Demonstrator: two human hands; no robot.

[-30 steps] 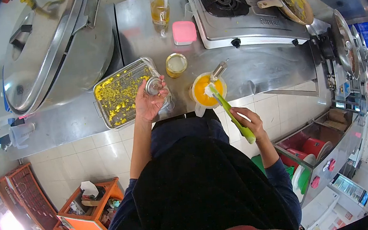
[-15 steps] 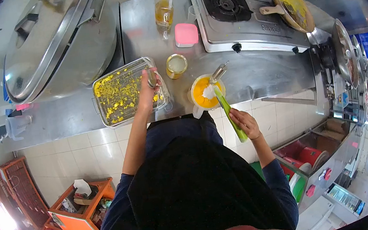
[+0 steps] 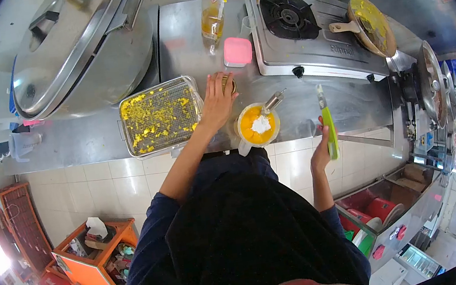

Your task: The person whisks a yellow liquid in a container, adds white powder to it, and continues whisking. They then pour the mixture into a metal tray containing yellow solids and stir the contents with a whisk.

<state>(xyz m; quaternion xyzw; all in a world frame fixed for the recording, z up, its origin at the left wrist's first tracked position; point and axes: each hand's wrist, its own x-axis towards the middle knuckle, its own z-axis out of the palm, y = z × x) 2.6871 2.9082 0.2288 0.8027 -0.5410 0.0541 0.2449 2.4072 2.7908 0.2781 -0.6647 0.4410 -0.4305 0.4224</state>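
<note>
My left hand [image 3: 217, 103] is curled over a round jar lid [image 3: 229, 84] at the mouth of a small glass jar, mostly hidden beneath the fingers. In my right hand [image 3: 320, 154] is a green-handled utensil [image 3: 331, 132], held upright at the counter's front edge; its narrow pale tip points away from me. Between the hands stands a mug [image 3: 244, 147] of orange-yellow mixture, a heap of white powder on top. A metal tool [image 3: 274, 100] leans out over the mug's rim.
Left of the jar lies a wire-mesh tray [image 3: 196, 81] with yellow crumbs. Behind are an oil pouch [image 3: 212, 22], a pink-lidded box [image 3: 237, 52] and a gas stove [image 3: 319, 54] bearing a yellow-stained pan [image 3: 371, 25]. A large steel pot [image 3: 110, 66] fills the left.
My left hand has moved right from above the tray, bringing the lid onto the jar. My right hand has drawn the utensil out of the mug, rightward; the white powder stays on the mixture.
</note>
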